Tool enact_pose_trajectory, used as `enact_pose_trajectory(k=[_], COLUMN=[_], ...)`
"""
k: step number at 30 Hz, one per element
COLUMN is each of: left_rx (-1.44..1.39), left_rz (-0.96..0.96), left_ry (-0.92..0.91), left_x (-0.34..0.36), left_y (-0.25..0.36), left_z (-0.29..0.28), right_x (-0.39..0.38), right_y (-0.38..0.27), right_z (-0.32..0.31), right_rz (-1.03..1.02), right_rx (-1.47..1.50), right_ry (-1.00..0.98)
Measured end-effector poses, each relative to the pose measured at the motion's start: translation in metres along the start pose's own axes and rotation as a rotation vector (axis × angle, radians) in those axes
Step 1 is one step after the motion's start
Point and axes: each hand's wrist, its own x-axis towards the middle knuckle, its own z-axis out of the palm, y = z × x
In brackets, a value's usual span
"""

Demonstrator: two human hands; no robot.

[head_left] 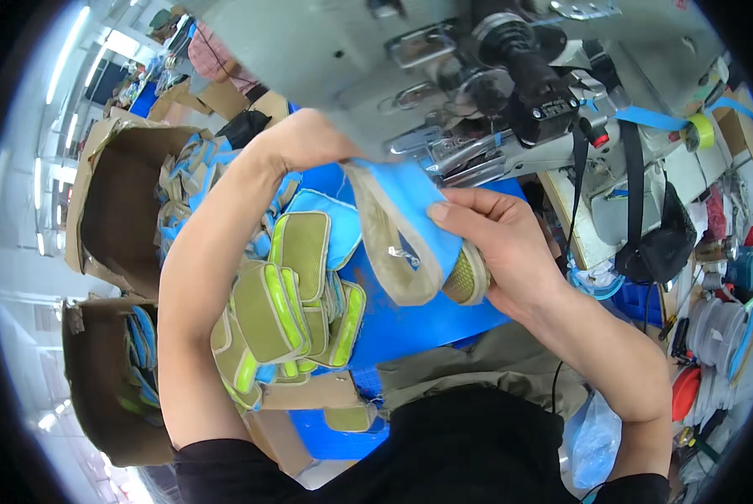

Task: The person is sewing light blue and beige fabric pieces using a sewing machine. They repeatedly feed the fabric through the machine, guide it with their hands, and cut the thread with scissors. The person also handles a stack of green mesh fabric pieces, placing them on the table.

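My right hand [498, 235] pinches a blue fabric piece [406, 197] between thumb and fingers. Beige edging curves round it in a loop, and an olive mesh part [467, 277] shows below the fingers. From the left my left arm arches up to the far end of that fabric; only the wrist and back of my left hand [313, 139] show, as the sewing machine [376, 76] hides the fingers. Under the fabric lies a blue work surface [376, 332]. Left of it are heaped several olive padded pieces [267, 311] with lime strips and beige binding.
Two cardboard boxes [112, 202] stand at the left, with blue and beige pieces in and beside them. A blue tape [654, 118] runs to the machine's right side. Thread spools and white reels [717, 336] crowd the right edge. Dark olive cloth [477, 361] lies nearest my body.
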Motion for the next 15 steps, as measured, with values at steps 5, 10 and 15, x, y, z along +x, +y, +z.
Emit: enact_pose_trajectory(k=[5, 10, 15], left_rx=[-0.275, -0.154, 0.095], left_rz=[-0.04, -0.037, 0.13], left_ry=[0.018, 0.059, 0.206], left_x=[0.003, -0.005, 0.003], left_y=[-0.017, -0.001, -0.014], left_z=[-0.009, -0.007, -0.007], right_x=[0.008, 0.011, 0.011], right_y=[0.009, 0.011, 0.014], right_z=[0.006, 0.008, 0.009], right_rz=[-0.098, -0.134, -0.149], right_rx=[0.063, 0.031, 0.035], right_ry=[0.119, 0.193, 0.163])
